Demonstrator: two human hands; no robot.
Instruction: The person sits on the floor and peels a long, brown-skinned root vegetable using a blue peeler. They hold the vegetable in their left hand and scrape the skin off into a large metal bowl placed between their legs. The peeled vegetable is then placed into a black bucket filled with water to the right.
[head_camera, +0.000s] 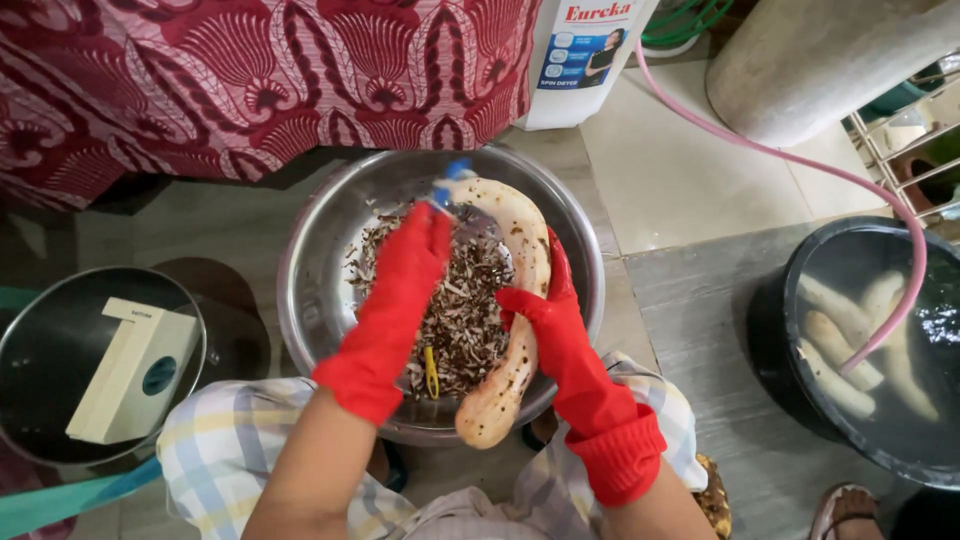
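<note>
Over the steel basin, the right hand clamps the long pale root at three o'clock while the left hand grips a blue-handled peeler at twelve; short, shallow strokes away from the gripping fingers would be best.

Both hands wear red rubber gloves that reach past the wrists, with bare forearms showing below the cuffs. The left hand reaches farthest from the body, its forearm rising diagonally from the near left toward the middle of the view; its fingers are curled shut around something small at the far end, knuckles turned up. The right hand sits nearer and to the right, its forearm coming up steeply from the near edge; the glove cuff is bunched thick at the wrist. Its thumb points left and its fingers wrap away behind what it grips, palm facing left. The two hands are close together but not touching. Bent knees in pale checked cloth lie beneath both forearms.
</note>
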